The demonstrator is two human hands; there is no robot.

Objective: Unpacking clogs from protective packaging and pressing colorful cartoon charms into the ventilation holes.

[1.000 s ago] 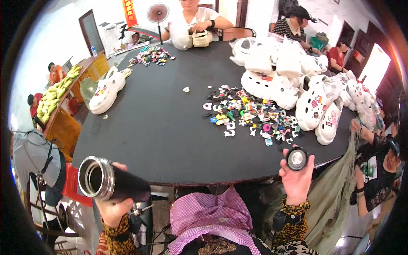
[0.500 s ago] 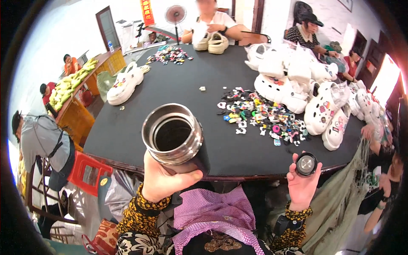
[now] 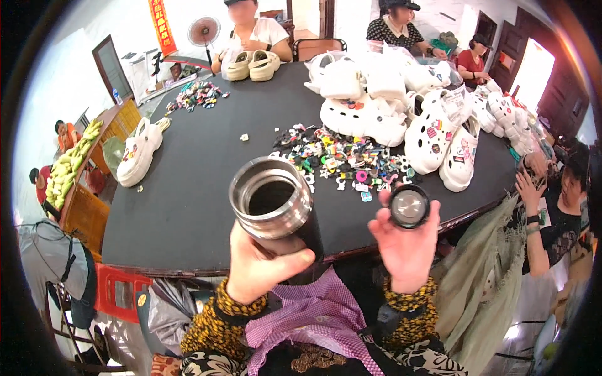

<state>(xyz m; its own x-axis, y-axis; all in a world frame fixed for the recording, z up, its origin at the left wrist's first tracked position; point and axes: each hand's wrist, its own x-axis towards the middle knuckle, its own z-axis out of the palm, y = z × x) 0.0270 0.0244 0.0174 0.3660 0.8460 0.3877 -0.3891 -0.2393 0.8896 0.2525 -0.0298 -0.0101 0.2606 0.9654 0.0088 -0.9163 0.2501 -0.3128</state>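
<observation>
My left hand [image 3: 260, 263] is wrapped round a dark thermos bottle [image 3: 307, 235] with a bare steel mouth, held over the table's near edge. Its top is uncovered, and the inside looks dark. To the right, my right hand [image 3: 407, 250] holds the round black lid [image 3: 409, 207] in its fingers, the steel disc inside facing up. Bottle and lid are apart. Past both hands lies a spread of small colourful shoe charms [image 3: 351, 156] on the dark table [image 3: 200, 188].
White clogs [image 3: 433, 141] with charms are heaped at the right, some in plastic bags. A single white clog [image 3: 139, 153] stands at the left, and a smaller charm pile [image 3: 197, 95] lies far left. Across the table a person holds beige clogs [image 3: 254, 65]. Another person [image 3: 552, 213] sits close at right.
The view has turned to the right, so the table and clogs appear further left. My right hand with the lid has come nearer the bottle and a little higher.
</observation>
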